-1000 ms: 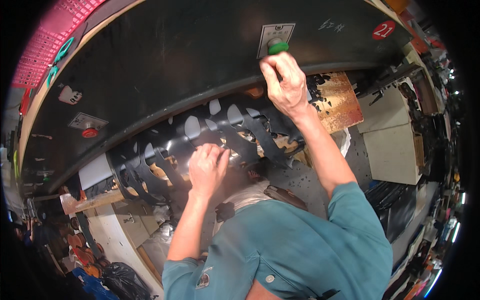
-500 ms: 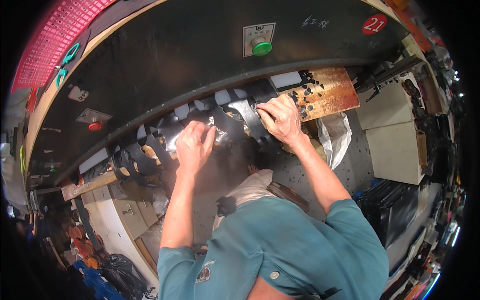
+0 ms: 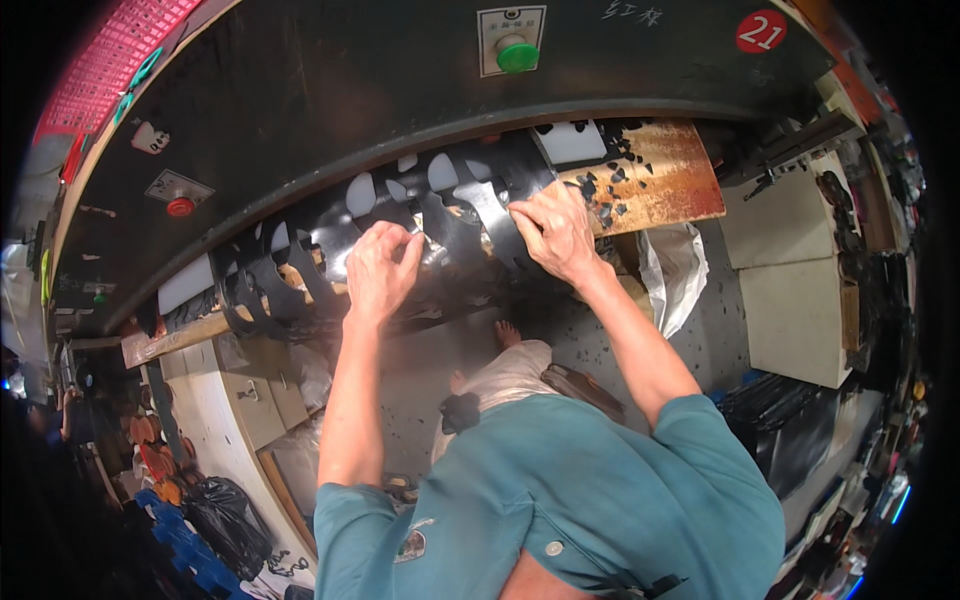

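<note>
A glossy black sheet (image 3: 465, 235), full of large curved cut-outs, stretches along the bench under the dark machine beam, its near edge hanging over the front. White board (image 3: 575, 143) shows through its holes and past its right end. My left hand (image 3: 383, 265) is at the sheet's near edge, left of the middle, fingers bent and closed on it. Farther right, my right hand (image 3: 560, 230) pinches the sheet's edge beside a narrow strip between cut-outs. The fingertips of both hands are partly hidden. Whether the sheet is leather or plastic I cannot tell.
The dark beam (image 3: 370, 90) carries a green button (image 3: 517, 57) and a red button (image 3: 180, 207). Small black scraps lie on a rusty brown board (image 3: 665, 180) at the right. Below it hangs a white bag (image 3: 672, 275). Cabinets (image 3: 240, 395) stand at the left.
The view has tilted, so the beam sits higher in the picture. The black sheet lies a little farther over the white board and looks flatter. Both hands keep their places at its edge.
</note>
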### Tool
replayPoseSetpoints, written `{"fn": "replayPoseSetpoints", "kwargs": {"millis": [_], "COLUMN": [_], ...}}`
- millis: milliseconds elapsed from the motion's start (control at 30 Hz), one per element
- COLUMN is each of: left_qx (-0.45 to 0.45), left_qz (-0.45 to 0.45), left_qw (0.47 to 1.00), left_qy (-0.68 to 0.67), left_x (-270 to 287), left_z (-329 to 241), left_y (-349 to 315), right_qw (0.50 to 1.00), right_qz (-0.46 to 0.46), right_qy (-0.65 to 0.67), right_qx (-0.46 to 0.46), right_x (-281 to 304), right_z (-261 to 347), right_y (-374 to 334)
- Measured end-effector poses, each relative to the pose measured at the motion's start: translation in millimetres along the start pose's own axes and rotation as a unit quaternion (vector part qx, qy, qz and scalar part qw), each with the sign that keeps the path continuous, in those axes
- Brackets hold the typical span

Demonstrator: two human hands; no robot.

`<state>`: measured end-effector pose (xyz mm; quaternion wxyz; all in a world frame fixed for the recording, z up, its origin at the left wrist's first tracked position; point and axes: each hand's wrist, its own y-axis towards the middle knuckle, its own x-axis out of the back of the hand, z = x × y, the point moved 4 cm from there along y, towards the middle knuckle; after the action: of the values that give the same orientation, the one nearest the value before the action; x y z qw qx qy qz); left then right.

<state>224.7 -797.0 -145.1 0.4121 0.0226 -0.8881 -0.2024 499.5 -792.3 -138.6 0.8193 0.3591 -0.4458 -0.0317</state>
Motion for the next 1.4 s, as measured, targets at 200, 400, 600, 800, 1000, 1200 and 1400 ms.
{"fn": "replayPoseSetpoints", "kwargs": {"millis": [200,400,600,800,1000,1200,1400], "left_qx": [-0.037,-0.001,-0.04,-0.069,-0.101,-0.085,-0.077], "left_qz": [-0.018,0.097,0.186,0.014,-0.014,0.007,0.025], "left_qw": [0.999,0.994,0.979,0.997,0.993,0.993,0.994], "left_qy": [-0.006,-0.05,-0.071,-0.002,0.063,0.081,0.077], "left_x": [2.3,21.8,49.1,8.8,-21.2,-18.7,-18.1], "left_z": [-22.5,-58.7,-72.5,-29.3,-13.1,-12.9,-8.5], "left_y": [-54.9,-111.5,-112.1,-53.1,-62.0,-59.7,-59.4], "right_qw": [0.997,0.922,0.96,0.975,0.949,0.808,0.754], "right_qz": [0.036,0.065,0.2,0.18,0.215,0.127,-0.018], "right_qy": [0.027,0.188,0.043,-0.075,0.103,0.477,0.544], "right_qx": [-0.055,-0.332,-0.191,-0.107,-0.207,-0.321,-0.367], "right_x": [18.1,59.2,29.0,13.3,33.0,67.6,99.8], "right_z": [23.3,47.5,62.9,95.3,67.8,36.9,29.3], "right_y": [-51.2,-66.7,-31.3,-62.1,-50.2,-53.6,-72.1]}}
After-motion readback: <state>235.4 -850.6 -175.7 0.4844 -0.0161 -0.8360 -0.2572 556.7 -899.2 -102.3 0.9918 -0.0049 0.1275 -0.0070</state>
